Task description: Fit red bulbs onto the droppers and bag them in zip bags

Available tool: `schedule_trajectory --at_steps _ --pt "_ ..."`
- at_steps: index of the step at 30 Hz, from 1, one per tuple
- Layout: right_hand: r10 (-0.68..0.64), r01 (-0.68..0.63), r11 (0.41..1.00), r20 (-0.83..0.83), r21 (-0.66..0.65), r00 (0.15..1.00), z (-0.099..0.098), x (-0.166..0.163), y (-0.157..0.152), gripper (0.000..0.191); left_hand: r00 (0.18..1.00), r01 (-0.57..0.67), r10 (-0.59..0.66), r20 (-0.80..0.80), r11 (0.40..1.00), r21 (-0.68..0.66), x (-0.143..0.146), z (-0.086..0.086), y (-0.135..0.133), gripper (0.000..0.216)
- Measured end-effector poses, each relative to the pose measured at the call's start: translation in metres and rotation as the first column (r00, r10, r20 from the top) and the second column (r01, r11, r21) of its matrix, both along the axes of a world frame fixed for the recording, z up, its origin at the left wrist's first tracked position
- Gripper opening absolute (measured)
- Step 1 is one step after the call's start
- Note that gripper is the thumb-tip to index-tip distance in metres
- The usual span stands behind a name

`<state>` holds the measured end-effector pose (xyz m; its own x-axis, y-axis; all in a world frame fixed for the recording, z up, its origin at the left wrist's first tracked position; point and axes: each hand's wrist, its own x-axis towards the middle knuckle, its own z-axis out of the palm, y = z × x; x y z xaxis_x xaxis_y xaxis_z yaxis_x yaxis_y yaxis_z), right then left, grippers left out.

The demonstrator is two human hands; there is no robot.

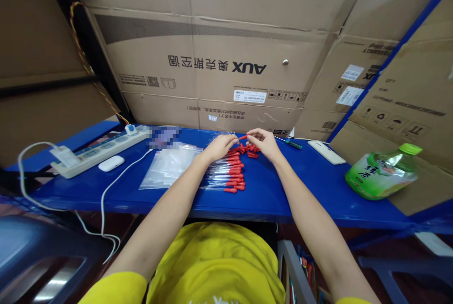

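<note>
My left hand point(222, 146) and my right hand point(264, 143) meet at the far middle of the blue table, fingertips almost touching. Between them is a red rubber bulb point(242, 137), pinched by my right fingers. The left fingers close at its other end, apparently on a thin clear dropper tube that is mostly hidden. Below the hands, several clear droppers with red bulbs point(231, 172) lie in a row, bulbs pointing right. Loose red bulbs point(252, 149) are heaped under my right hand. More clear tubes point(221, 138) lie behind my left hand.
Clear plastic bags point(171, 167) lie left of the droppers. Farther left are a power strip point(106, 147), a white case point(111, 163) and cables. A green-handled screwdriver point(293, 144), a phone point(326, 152) and a green bottle point(382, 174) lie rightward. Cardboard point(212, 68) walls the back.
</note>
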<state>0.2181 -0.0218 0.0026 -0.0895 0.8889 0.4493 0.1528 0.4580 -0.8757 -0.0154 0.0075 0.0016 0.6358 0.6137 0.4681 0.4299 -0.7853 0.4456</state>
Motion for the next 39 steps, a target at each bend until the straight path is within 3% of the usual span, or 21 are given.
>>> schedule_trajectory --at_steps 9,18,39 --pt "0.007 -0.007 0.999 0.01 -0.038 1.0 -0.0005 -0.0003 -0.0006 0.052 0.999 0.026 -0.028 0.021 0.996 0.083 -0.0013 0.0019 -0.0007 0.034" --pt "0.016 -0.018 0.999 -0.074 -0.032 0.997 0.0015 -0.0049 -0.0035 0.049 0.999 0.021 -0.023 0.021 0.996 0.092 -0.0015 0.0061 -0.0034 0.035" --pt "0.011 -0.012 0.999 -0.027 -0.031 1.0 -0.001 -0.0067 -0.0034 0.052 0.997 0.048 -0.051 0.051 0.997 0.06 0.0025 0.0068 -0.0057 0.036"
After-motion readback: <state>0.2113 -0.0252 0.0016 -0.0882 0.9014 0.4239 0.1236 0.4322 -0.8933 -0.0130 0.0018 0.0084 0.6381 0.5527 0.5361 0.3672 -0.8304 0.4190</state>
